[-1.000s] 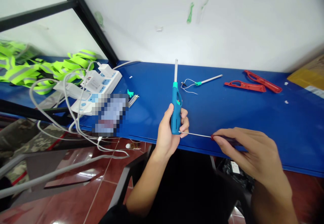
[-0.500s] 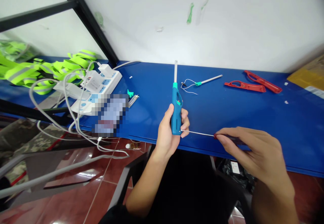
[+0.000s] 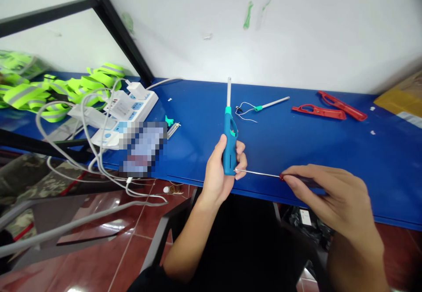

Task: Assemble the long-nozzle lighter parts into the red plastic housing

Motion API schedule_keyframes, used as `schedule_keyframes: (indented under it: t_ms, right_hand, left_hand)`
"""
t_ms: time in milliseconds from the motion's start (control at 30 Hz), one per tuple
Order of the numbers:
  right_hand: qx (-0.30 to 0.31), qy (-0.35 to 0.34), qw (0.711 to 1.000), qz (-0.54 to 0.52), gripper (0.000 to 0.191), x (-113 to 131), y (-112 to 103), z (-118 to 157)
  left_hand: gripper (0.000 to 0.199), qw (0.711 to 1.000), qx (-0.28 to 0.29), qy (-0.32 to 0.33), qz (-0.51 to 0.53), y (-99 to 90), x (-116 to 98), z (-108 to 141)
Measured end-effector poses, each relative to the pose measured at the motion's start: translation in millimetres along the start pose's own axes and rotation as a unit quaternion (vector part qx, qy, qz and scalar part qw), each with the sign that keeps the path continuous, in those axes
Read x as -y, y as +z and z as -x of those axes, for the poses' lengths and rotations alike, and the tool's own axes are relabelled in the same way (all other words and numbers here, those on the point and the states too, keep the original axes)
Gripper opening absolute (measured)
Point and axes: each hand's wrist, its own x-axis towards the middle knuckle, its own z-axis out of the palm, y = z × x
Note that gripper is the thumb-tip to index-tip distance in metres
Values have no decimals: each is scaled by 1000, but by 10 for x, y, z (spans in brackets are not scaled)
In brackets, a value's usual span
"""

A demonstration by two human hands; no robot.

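Note:
A blue long-neck lighter [image 3: 230, 151] with a teal collar and silver tube points up toward the wall, and my left hand [image 3: 217, 173] is wrapped round its lower body. My right hand [image 3: 332, 195] grips a screwdriver [image 3: 260, 173] by its dark red handle. The thin metal shaft runs leftward, its tip at the lower right edge of the lighter, by my left fingertips. Past the lighter lies a loose silver tube [image 3: 273, 103] with a teal end and thin wires. Two red lighter shell halves [image 3: 319, 112] rest farther right.
A white power strip [image 3: 145, 107] with tangled cables stands left, beside a blurred phone [image 3: 145, 149]. Small teal and clear parts [image 3: 173, 129] lie near it. Neon reflective straps [image 3: 66, 92] fill the far left. A box [image 3: 404, 94] sits at the right edge of the blue table [image 3: 198, 151].
Almost nothing differs. Both hands keep their grips, and the screwdriver tip stays at the lighter's lower edge; the view shifts very slightly.

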Motion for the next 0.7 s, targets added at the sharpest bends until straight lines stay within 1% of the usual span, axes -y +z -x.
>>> schedule_keyframes:
  t_ms: [133,267,333,533,700]
  right_hand:
    - [3,-10,1000,6,5,0,-13,6]
    - [5,-13,1000,3,5,23,-29,5]
    - [3,-11,1000,6,5,30,-33,8]
    - [0,-8,1000,15,6,19,-27,20]
    - [1,-8,1000,13,5,11,-29,18]
  left_hand:
    - [33,1000,-2,0,-5,-15,11,5]
    - [43,1000,4,-6,-25,-48,43,4]
    - [45,1000,3,-6,-28,-58,55,4]
    - [39,1000,-9,-8,-26,-48,60,9]
    - [39,1000,-4,-2,-27,-40,58,9]
